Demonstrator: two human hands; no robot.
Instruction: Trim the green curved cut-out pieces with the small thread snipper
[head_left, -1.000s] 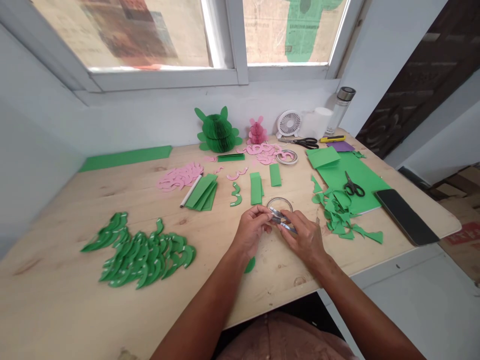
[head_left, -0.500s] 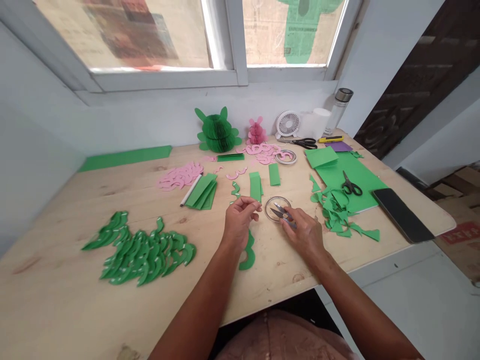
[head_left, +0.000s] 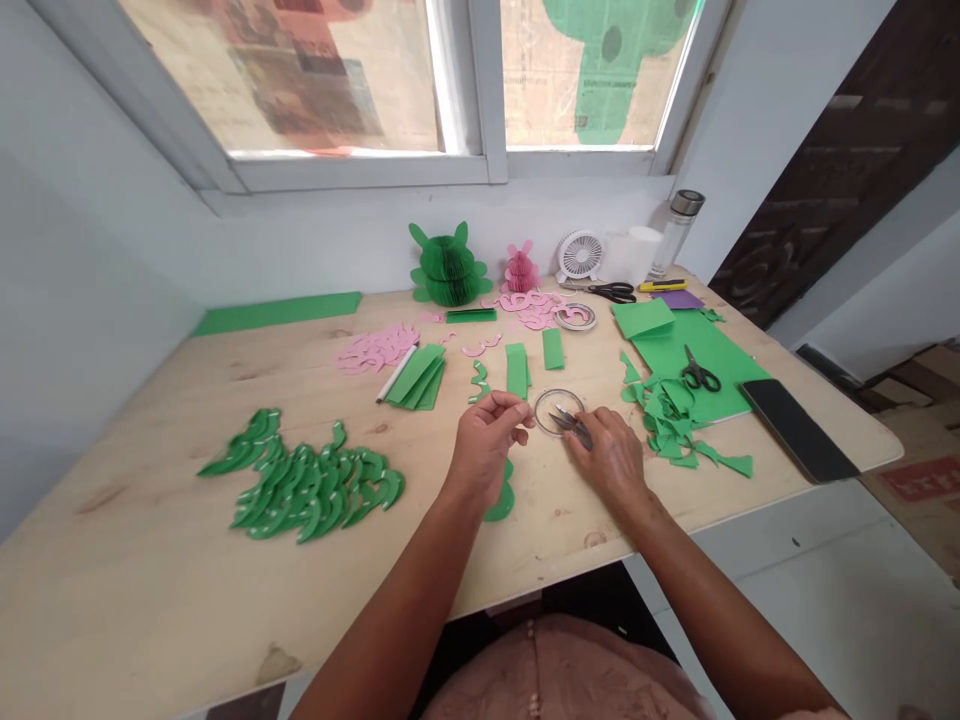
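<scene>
My left hand [head_left: 491, 440] is closed in a pinch, thumb against fingers; whatever lies at the fingertips is too small to make out. Under its wrist a green scalloped paper piece [head_left: 501, 502] lies partly hidden. In my right hand [head_left: 609, 452] is a pair of small thread snips [head_left: 571, 424], blades pointing left toward the pinched fingertips. Those blades are over a roll of clear tape [head_left: 541, 397] lying flat on the table. Just beyond the left hand are a wavy green strip [head_left: 478, 382] and folded green papers [head_left: 517, 370].
Curved green pieces with white marks [head_left: 315, 490] are heaped at left, pink cutouts [head_left: 379, 347] behind them. Green scraps [head_left: 675, 415], black scissors [head_left: 700, 370] and a phone [head_left: 799, 428] lie at right. Paper honeycomb figures [head_left: 448, 268], a fan [head_left: 580, 255] and a bottle [head_left: 677, 232] stand at the back.
The view has tilted slightly up and left. The blades of the snips look closer together, and my right hand has turned a little. My left hand keeps its pinch.
</scene>
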